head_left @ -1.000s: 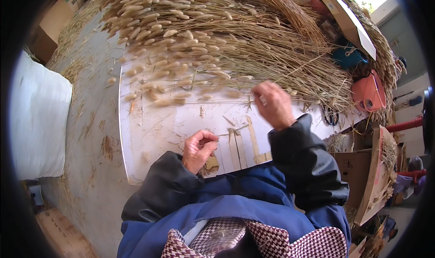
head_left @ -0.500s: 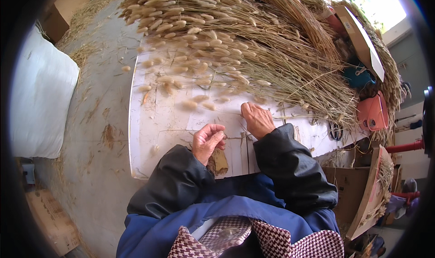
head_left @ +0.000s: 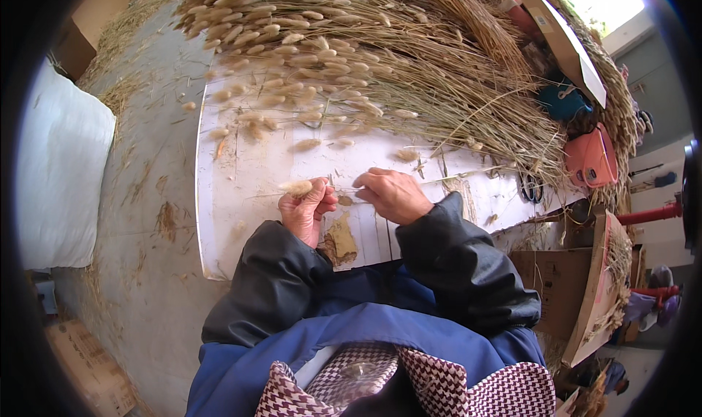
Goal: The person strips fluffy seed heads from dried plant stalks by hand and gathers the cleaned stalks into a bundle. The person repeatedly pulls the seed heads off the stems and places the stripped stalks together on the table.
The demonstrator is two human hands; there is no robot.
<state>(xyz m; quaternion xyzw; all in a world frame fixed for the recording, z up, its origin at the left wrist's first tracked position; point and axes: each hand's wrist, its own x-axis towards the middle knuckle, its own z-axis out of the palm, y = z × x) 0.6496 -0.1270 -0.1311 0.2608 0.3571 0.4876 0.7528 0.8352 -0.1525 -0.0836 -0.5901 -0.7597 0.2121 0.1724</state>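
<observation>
My left hand point(head_left: 303, 211) is closed in a pinch just below the fluffy cream head of a dried bunny tail grass stem point(head_left: 295, 188). The thin stem runs right, toward my right hand point(head_left: 395, 195), whose fingertips are bent together around it. Both hands are over a white board point(head_left: 252, 227) on the table. Beyond them lies a large pile of dried bunny tail grass point(head_left: 439, 88), heads to the left and stalks to the right. A few loose heads point(head_left: 306, 145) lie between the pile and my hands.
A worn yellowish block point(head_left: 338, 241) lies near the board's front edge. To the right are dark scissors point(head_left: 531, 189), a pink basket point(head_left: 591, 159), a teal container point(head_left: 564, 101) and an open cardboard box point(head_left: 563, 40). A white sack point(head_left: 62, 175) stands at left on the straw-littered floor.
A bunny tail grass stem with its head now shows in my left hand, which has moved up and left. My right hand has moved left, closer to it.
</observation>
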